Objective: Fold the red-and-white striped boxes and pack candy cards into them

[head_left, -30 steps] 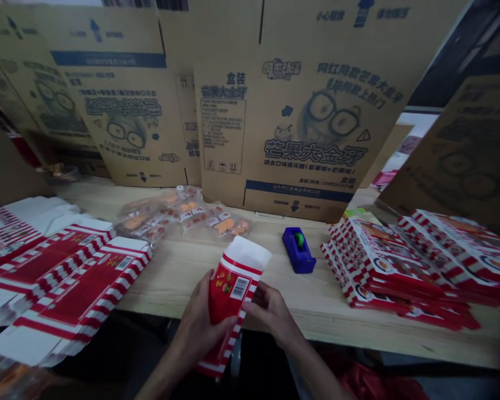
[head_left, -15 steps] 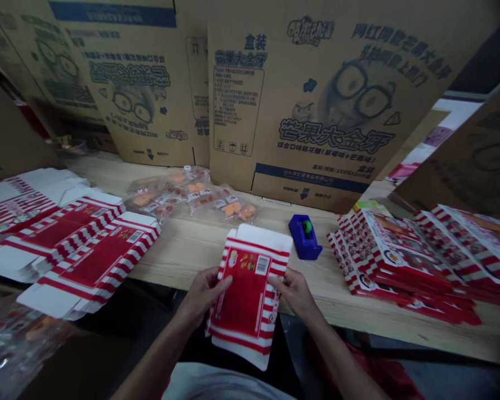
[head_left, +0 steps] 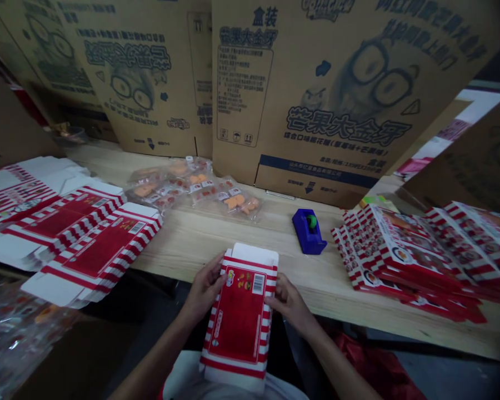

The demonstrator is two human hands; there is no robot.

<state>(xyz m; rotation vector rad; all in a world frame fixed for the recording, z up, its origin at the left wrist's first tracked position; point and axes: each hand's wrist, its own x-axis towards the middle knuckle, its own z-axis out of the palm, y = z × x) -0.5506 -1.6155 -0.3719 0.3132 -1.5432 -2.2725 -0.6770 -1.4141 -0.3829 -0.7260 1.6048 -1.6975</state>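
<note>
I hold a flat red-and-white striped carton [head_left: 241,314] in front of me at the near edge of the wooden table [head_left: 191,244]. Its barcode side faces up and a white flap points away from me. My left hand [head_left: 206,289] grips its left edge and my right hand [head_left: 288,303] grips its right edge, fingers closed on the card. Its lower end hangs over my lap.
Flat striped cartons are piled at the left [head_left: 79,233]. Folded boxes are stacked at the right [head_left: 412,250]. A blue tape dispenser [head_left: 308,230] and clear snack packets [head_left: 191,189] lie mid-table. Large printed cardboard cases [head_left: 316,94] stand along the back.
The carton went from tilted and half-open to flat, barcode side up, held square between both hands. My view has tipped down and nearer the table.
</note>
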